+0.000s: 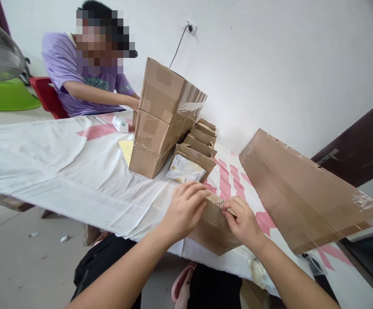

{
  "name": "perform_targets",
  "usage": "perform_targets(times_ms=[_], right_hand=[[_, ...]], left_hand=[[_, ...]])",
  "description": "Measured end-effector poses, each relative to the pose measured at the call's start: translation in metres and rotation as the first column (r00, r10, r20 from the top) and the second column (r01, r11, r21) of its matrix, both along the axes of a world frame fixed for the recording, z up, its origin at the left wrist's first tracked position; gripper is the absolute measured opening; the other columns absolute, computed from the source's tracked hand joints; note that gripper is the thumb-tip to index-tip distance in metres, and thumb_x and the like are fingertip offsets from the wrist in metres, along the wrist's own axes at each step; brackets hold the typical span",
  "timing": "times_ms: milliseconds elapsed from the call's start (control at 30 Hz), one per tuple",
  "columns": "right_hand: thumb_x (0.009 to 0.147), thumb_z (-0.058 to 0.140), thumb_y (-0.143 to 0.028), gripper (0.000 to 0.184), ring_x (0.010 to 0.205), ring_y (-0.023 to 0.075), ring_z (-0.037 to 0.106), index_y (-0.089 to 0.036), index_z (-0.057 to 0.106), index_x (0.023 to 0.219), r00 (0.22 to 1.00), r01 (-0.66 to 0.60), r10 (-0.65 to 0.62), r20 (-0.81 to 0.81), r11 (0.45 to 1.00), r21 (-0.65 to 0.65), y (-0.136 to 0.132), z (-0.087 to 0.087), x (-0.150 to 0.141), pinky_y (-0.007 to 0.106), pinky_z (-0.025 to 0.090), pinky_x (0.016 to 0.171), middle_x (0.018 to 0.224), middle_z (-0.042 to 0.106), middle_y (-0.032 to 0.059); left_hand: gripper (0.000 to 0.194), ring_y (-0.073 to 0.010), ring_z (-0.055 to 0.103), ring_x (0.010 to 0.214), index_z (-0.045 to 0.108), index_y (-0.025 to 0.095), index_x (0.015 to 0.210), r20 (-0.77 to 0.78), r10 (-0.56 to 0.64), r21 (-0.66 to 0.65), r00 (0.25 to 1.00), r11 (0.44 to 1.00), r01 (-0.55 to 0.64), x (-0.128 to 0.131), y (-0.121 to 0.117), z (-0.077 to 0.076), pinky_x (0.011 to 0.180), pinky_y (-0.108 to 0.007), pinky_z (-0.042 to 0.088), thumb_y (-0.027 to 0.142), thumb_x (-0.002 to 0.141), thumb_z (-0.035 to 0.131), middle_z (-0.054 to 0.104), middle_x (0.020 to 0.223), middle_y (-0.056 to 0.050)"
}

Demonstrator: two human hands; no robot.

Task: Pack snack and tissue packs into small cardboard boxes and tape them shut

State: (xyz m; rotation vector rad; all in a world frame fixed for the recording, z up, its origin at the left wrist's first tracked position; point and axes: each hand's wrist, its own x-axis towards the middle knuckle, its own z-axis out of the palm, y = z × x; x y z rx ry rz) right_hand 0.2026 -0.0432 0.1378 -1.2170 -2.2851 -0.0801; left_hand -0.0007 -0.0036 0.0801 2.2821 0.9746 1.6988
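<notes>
Cardboard box (217,234) at the near edge of the tabletop (77,171)

The left hand (186,208) lies over the left side of the box's top, fingers bent; how firmly it grips, I cannot tell. The right hand (243,219) pinches the box's top edge between thumb and fingers. The two hands are near each other but apart.

Just beyond the box, white packets (185,168) lean against the near end of a row of brown cartons (202,139) that runs toward the far side. Left of that row rise stacked boxes (156,128), three high at the near end, with tape on their sides. A yellow sheet (126,151) lies just left of the stack, and a small white device (120,124) sits farther off. To the right, a large carton (302,193) stands on the white cloth (102,189) with pink patches.

On the far left, a co-worker in a purple shirt (60,60) sits on a red chair (47,96), forearm reaching behind the stack. A black plug (190,28) is in the wall socket.
</notes>
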Motion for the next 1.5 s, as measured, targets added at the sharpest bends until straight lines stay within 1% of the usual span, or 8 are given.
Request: perform_targets(times_ms=[200,500,667,867,1033,1233,1300,1500], right_hand=[[0.084,0.044,-0.004,0.021,0.081,0.0186,0.05,-0.02,0.057,0.081,1.0,-0.004,0.002,0.023,0.996,0.092,-0.001,0.0,0.002,0.033,0.043,0.072,0.082,0.058,0.0032],[0.087,0.044,-0.006,0.023,0.095,0.0216,0.05,-0.021,0.061,0.081,0.953,-0.178,0.107,0.282,0.955,0.239,-0.018,-0.003,0.005,0.039,0.039,0.084,0.091,0.06,0.005],[0.09,0.048,-0.025,0.012,0.083,0.0189,0.055,-0.021,0.057,0.083,0.987,0.128,-0.125,-0.099,0.991,0.026,-0.044,-0.007,0.059,0.033,0.043,0.077,0.083,0.061,0.0035],[0.076,0.049,-0.029,0.014,0.055,0.0156,0.051,-0.022,0.053,0.065,0.781,0.517,-0.621,-0.07,0.705,-0.486,-0.09,-0.087,0.164,0.026,0.038,0.055,0.055,0.054,-0.0034],[0.076,0.047,-0.022,0.017,0.064,0.0197,0.06,-0.022,0.058,0.062,0.645,0.743,-0.725,0.241,0.522,-0.42,-0.118,-0.146,0.185,0.028,0.037,0.061,0.062,0.065,0.001],[0.075,0.057,-0.037,0.017,0.078,0.0272,0.063,-0.021,0.061,0.079,0.52,0.851,-0.795,0.312,0.449,-0.273,-0.121,-0.145,0.193,0.032,0.04,0.065,0.077,0.068,0.0075],[0.076,0.056,-0.039,0.02,0.074,0.0262,0.062,-0.02,0.058,0.083,0.525,0.85,-0.79,0.318,0.463,-0.253,-0.124,-0.148,0.198,0.033,0.041,0.063,0.074,0.066,0.0067],[0.081,0.041,-0.023,0.019,0.083,0.0257,0.062,-0.022,0.06,0.081,0.715,0.699,-0.698,0.044,0.715,-0.026,-0.127,-0.167,0.178,0.039,0.048,0.078,0.084,0.067,0.0085]], left_hand=[[0.02,-0.0216,0.061,0.084,0.072,0.02,0.081,-0.509,-0.21,-0.159,0.835,0.976,0.149,0.025,0.014,0.045,0.082,-0.036,0.04,0.018,0.086,0.053,0.072,0.08,-0.005],[0.024,-0.0213,0.066,0.073,0.074,0.019,0.076,-0.51,-0.224,-0.357,0.83,0.933,0.032,0.026,0.031,0.055,0.065,-0.029,0.04,0.021,0.083,0.051,0.075,0.078,-0.006],[0.024,-0.02,0.066,0.085,0.074,0.022,0.084,-0.52,-0.24,-0.355,0.819,0.934,0.049,0.024,0.024,0.051,0.081,-0.031,0.041,0.018,0.085,0.051,0.077,0.09,-0.003],[0.023,-0.023,0.06,0.098,0.07,0.021,0.095,-0.407,-0.071,-0.163,0.911,0.987,0.004,0.02,0.007,0.029,0.092,-0.042,0.036,0.018,0.089,0.049,0.072,0.099,-0.006],[0.019,-0.0266,0.056,0.098,0.065,0.018,0.102,-0.311,0.078,-0.027,0.947,0.996,-0.091,0.018,-0.004,0.012,0.087,-0.044,0.04,0.018,0.088,0.052,0.068,0.1,-0.009],[0.017,-0.0257,0.055,0.098,0.062,0.019,0.099,-0.163,0.127,0.146,0.978,0.984,-0.103,0.008,-0.046,-0.022,0.087,-0.043,0.043,0.013,0.087,0.052,0.065,0.096,-0.008],[0.016,-0.0265,0.055,0.1,0.061,0.02,0.098,-0.18,0.132,0.147,0.975,0.983,-0.106,0.003,-0.059,-0.042,0.088,-0.044,0.043,0.013,0.085,0.054,0.064,0.098,-0.009],[0.022,-0.025,0.054,0.108,0.061,0.023,0.106,-0.109,0.047,0.014,0.993,0.999,-0.046,-0.007,-0.063,-0.077,0.093,-0.042,0.045,0.016,0.087,0.054,0.06,0.11,-0.009]])
